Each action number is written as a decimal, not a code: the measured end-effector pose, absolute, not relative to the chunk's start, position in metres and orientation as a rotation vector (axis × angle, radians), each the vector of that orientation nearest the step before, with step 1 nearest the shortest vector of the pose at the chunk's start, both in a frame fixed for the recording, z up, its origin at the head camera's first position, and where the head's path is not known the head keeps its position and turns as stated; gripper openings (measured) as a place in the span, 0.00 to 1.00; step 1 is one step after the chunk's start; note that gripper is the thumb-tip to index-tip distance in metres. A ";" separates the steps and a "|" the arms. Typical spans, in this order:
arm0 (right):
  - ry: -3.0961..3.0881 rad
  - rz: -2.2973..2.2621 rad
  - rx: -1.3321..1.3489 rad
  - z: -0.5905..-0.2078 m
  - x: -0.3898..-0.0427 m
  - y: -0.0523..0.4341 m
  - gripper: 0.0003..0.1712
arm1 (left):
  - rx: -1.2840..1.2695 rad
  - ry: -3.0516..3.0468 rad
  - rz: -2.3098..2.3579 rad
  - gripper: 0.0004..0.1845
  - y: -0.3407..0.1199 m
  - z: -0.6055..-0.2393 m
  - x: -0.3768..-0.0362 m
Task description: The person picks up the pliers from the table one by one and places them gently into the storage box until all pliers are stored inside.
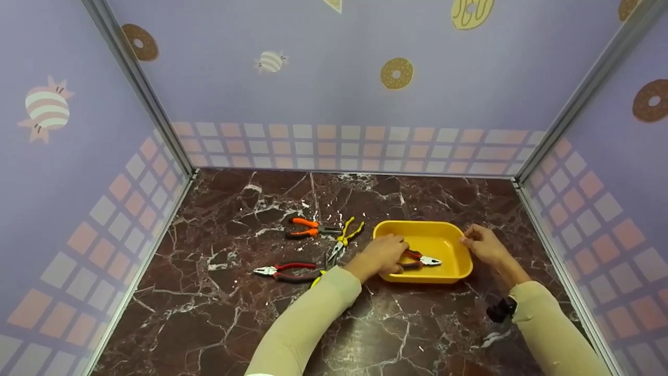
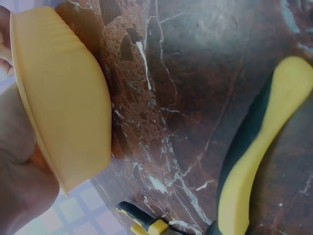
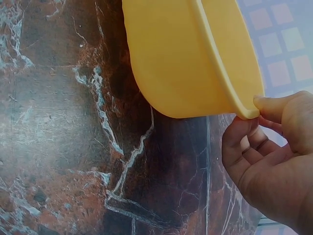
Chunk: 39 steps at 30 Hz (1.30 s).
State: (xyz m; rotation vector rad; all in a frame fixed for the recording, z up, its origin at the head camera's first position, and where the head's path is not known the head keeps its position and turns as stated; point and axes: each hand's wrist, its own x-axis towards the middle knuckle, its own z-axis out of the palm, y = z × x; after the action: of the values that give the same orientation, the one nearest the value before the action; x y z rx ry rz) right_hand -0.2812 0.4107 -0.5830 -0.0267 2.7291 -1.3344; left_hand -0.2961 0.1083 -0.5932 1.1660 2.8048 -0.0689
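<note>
A yellow tray point(image 1: 420, 224) stands on the marble-patterned surface. My left hand point(image 1: 380, 255) reaches over its left rim and holds the red-and-black handles of a pair of pliers point(image 1: 430, 260), whose silver jaws point right inside the tray. In the left wrist view the tray wall hides the fingers of the left hand point(image 2: 24, 166). At the tray's right end, my right hand point(image 1: 486, 245) pinches the rim. The right wrist view shows the thumb of my right hand point(image 3: 276, 156) on top of the rim and fingers beneath.
Left of the tray lie orange-handled pliers point(image 1: 313, 231), yellow long-nose pliers point(image 1: 342, 243) and red-and-black pliers point(image 1: 269, 271). A yellow-and-black handle point(image 2: 244, 181) lies near the left forearm, mostly behind the sleeve in the head view. Patterned walls point(image 1: 334, 104) enclose three sides.
</note>
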 end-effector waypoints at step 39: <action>2.762 -1.357 -0.061 -0.589 -0.282 0.413 0.04 | 1.086 2.832 -0.116 0.30 0.113 -0.592 -0.291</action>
State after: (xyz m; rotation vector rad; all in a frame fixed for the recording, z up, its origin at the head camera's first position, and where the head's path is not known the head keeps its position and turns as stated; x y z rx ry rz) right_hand -0.2823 0.4130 -0.5894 -0.0605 2.7620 -1.3571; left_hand -0.2911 0.1133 -0.5917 1.0858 2.8324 -0.1161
